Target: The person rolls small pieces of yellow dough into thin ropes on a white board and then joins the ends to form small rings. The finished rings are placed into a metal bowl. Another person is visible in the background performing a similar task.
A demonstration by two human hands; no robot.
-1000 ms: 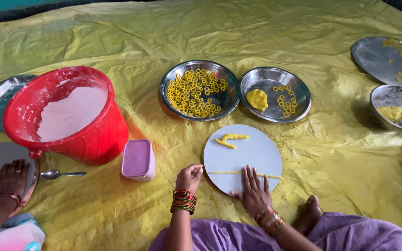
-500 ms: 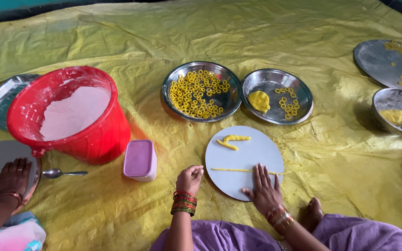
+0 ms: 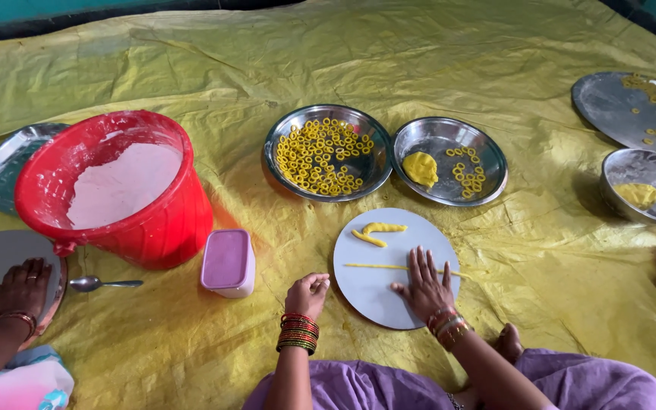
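A person in purple sits at 6 o'clock on a yellow sheet. Nearest, the right hand (image 3: 424,287) lies palm down, fingers spread flat, on a round white board (image 3: 373,292), pressing on a thin yellow dough rope (image 3: 373,266). The rope's long axis runs 9 to 3 o'clock, under the fingertips, its free end reaching left toward the left hand (image 3: 308,294), which rests loosely curled and holding nothing at the board's 9 o'clock edge. 2 short dough pieces (image 3: 374,231) lie at the board's 12 o'clock. Farther, a steel bowl of yellow rings (image 3: 326,153) sits at 11 o'clock, and a bowl with a dough lump (image 3: 449,161) sits at 1 o'clock.
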